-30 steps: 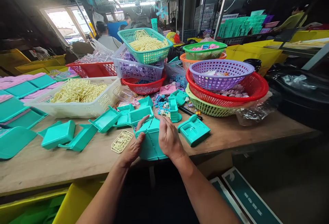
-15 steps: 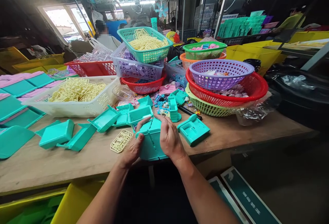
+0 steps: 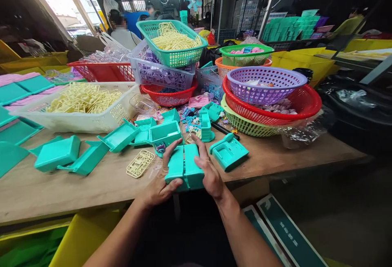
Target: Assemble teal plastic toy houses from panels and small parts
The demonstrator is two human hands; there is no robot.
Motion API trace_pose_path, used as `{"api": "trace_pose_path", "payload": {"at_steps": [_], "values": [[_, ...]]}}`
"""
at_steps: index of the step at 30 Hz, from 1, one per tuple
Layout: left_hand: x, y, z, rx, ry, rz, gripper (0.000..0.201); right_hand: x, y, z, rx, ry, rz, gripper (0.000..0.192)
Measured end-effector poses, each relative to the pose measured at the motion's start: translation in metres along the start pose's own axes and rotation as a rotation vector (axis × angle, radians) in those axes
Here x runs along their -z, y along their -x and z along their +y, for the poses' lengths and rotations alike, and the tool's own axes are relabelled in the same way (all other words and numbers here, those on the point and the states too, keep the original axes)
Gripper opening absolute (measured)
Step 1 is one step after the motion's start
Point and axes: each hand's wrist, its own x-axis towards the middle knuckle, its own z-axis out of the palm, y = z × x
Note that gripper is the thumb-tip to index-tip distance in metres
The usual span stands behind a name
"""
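Observation:
Between my two hands is a turquoise plastic case (image 3: 191,163) with a seam running down its middle. My left hand (image 3: 161,179) grips its left side, thumb along the near edge. My right hand (image 3: 211,173) presses on the right side, fingers stretched toward the far end. Just beyond stands an open turquoise box (image 3: 165,132) with a small purple part on its front. Left of my hands lies a cream plastic frame of parts (image 3: 140,163). To the right rests a turquoise tray-like piece (image 3: 229,152) with a recessed face.
More turquoise pieces (image 3: 57,152) lie on the wooden table (image 3: 101,189) at left. A white basket (image 3: 76,120) holds cream frames. Stacked baskets, including a purple one (image 3: 266,83), stand at the back and right. A yellow bin (image 3: 88,234) sits below the table edge.
The turquoise case has turned in my hands, and its seam now runs straighter, away from me. My left thumb has moved down to the near edge. The view has shifted slightly.

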Motion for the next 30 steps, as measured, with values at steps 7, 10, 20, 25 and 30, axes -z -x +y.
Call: {"api": "trace_pose_path", "payload": {"at_steps": [7,10,20,25,30], "values": [[-0.003,-0.001,-0.004,-0.018,-0.022,0.047,0.082,0.000,-0.003,-0.003,-0.028,0.059,0.035,0.048],[-0.005,-0.003,-0.002,-0.018,-0.024,0.034,0.082,-0.002,-0.001,0.000,0.018,0.116,0.076,0.050],[-0.010,-0.011,0.000,-0.047,-0.150,0.111,0.086,-0.009,0.012,0.009,0.138,0.169,0.290,0.046],[-0.023,0.004,0.000,0.028,-0.161,0.248,0.100,-0.017,0.016,0.008,0.243,0.355,0.486,0.055],[-0.027,-0.001,0.010,0.087,-0.168,0.307,0.110,-0.006,0.005,-0.001,0.231,0.483,0.476,0.055]]}}
